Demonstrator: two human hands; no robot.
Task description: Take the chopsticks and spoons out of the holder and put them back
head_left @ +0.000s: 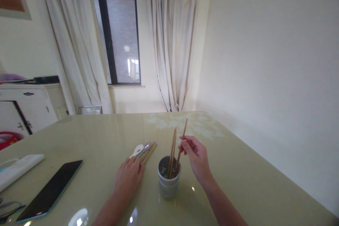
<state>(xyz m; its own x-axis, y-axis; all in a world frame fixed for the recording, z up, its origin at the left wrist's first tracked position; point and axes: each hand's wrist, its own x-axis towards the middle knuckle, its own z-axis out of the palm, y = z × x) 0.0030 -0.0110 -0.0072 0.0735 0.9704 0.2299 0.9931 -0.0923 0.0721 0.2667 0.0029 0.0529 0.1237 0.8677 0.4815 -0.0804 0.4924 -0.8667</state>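
Note:
A grey utensil holder [168,187] with small holes stands upright on the table, and several wooden chopsticks [172,152] lean inside it. My right hand [196,155] pinches a reddish-brown chopstick [184,129] between thumb and fingers; its lower end is inside the holder. To the left of the holder, my left hand [129,176] lies palm down over the near ends of a small group of utensils. Showing beyond its fingers are a white spoon [137,150], a metal spoon [147,146] and some light wooden chopsticks [149,152]. My left fingertips are partly hidden.
A black-screened tablet or phone [54,189] lies at the left, beside a white flat object [21,169] and glasses-like dark frames [10,208]. The glossy table [106,130] meets a wall along its right edge. Beyond are a window [123,35], curtains and a white cabinet [34,106].

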